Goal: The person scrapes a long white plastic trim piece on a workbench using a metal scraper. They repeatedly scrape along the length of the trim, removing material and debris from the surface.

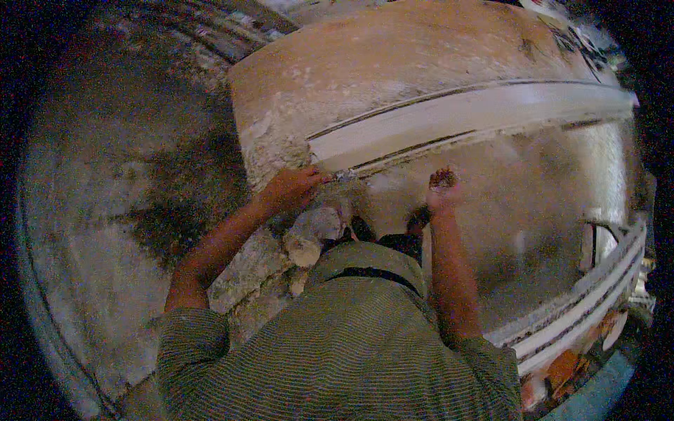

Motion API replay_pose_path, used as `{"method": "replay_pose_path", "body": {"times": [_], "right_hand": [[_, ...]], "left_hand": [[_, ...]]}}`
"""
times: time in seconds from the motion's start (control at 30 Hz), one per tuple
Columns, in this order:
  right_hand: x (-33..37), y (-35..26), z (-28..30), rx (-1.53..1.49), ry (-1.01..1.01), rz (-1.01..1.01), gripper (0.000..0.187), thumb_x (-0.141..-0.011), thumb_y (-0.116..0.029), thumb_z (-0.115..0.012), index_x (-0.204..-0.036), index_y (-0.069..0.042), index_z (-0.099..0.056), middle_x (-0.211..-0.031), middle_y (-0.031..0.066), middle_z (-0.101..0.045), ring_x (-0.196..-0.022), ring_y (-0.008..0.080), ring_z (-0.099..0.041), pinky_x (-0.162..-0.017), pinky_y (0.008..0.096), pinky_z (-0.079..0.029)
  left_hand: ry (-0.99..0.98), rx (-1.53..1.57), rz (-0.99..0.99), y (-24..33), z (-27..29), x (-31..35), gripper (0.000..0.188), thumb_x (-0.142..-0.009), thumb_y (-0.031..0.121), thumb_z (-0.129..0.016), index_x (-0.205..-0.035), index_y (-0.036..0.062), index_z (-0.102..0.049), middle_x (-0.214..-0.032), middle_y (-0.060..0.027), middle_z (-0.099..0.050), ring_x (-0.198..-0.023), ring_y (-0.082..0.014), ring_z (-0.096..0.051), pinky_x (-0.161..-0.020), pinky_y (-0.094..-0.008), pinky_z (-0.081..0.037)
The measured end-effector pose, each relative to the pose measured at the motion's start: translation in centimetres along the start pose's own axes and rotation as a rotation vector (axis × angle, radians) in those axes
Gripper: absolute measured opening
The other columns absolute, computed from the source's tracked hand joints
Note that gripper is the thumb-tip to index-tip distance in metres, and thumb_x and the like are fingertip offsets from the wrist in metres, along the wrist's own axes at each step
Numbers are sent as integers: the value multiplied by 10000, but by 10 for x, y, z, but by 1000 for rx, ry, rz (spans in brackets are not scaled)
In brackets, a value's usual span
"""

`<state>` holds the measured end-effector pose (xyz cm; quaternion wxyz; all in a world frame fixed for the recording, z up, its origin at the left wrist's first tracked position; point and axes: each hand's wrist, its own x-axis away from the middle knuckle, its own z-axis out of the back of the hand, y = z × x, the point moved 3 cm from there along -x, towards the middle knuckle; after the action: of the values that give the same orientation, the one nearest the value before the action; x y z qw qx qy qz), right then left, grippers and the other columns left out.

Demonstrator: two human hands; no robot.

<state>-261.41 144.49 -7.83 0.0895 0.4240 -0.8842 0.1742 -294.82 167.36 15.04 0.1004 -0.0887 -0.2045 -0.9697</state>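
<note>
My left hand (291,189) reaches to the near left end of a long pale plank (463,116) lying on a brown, dusty worktop (372,63). Its fingers are pinched around a small silvery-grey piece (344,175) at the plank's near edge; its kind is too blurred to tell. Over to the right, my right hand (442,195) is raised apart from the plank, with curled fingers. Something dark and speckled (443,179) shows in it, perhaps loose bits, but I cannot make it out.
Pale, rough-surfaced blocks or logs (303,247) lie by my legs on the left. A grey, stained floor (91,281) spreads further left. White slats or rails (576,319) stand at the lower right, with orange and blue things beyond. Dark tools or cables (572,42) lie at the far right.
</note>
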Motion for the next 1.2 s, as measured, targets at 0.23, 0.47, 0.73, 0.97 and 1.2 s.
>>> {"method": "replay_pose_path", "body": {"times": [0.23, 0.47, 0.73, 0.97, 1.2], "right_hand": [[1, -6, 18, -5, 380, 70, 254, -990, -255, -513, -976, -59, -674, -860, 91, -689, -782, 264, -647, -739, 407, -559], [-27, -33, 1, 4, 368, 35, 250, -986, -240, -513, -1036, -72, -691, -832, 55, -679, -761, 233, -638, -715, 366, -548], [-18, -96, -20, 60, 453, 84, 281, -995, -256, -511, -1135, -79, -677, -871, 37, -678, -813, 224, -656, -772, 351, -556], [-77, -121, -17, -13, 378, 56, 266, -1034, -263, -473, -1111, -94, -663, -974, 55, -706, -876, 247, -675, -848, 373, -567], [-92, -140, -55, -55, 312, 63, 273, -1055, -302, -466, -1088, -111, -659, -1001, 52, -710, -906, 231, -684, -833, 375, -575]], "left_hand": [[81, -129, -107, 74, -2, -177, 359, -866, 159, -618, -1224, 173, -619, -1071, -106, -637, -793, -355, -696, -633, -476, -577], [61, -288, -149, 90, -3, -232, 325, -862, 172, -625, -1187, 166, -617, -1076, -108, -643, -766, -336, -703, -577, -475, -572], [-68, -92, -75, 84, 28, -180, 330, -921, 205, -582, -1251, 199, -606, -1161, -97, -645, -782, -346, -700, -620, -487, -576], [-78, -54, 42, 121, -5, -338, 347, -960, 264, -551, -1292, 171, -597, -1212, -115, -642, -907, -373, -684, -733, -505, -570], [117, 468, 411, 132, -32, -232, 460, -1013, 311, -544, -1380, 35, -560, -1374, -214, -591, -1255, -387, -570, -1080, -451, -434]]}}
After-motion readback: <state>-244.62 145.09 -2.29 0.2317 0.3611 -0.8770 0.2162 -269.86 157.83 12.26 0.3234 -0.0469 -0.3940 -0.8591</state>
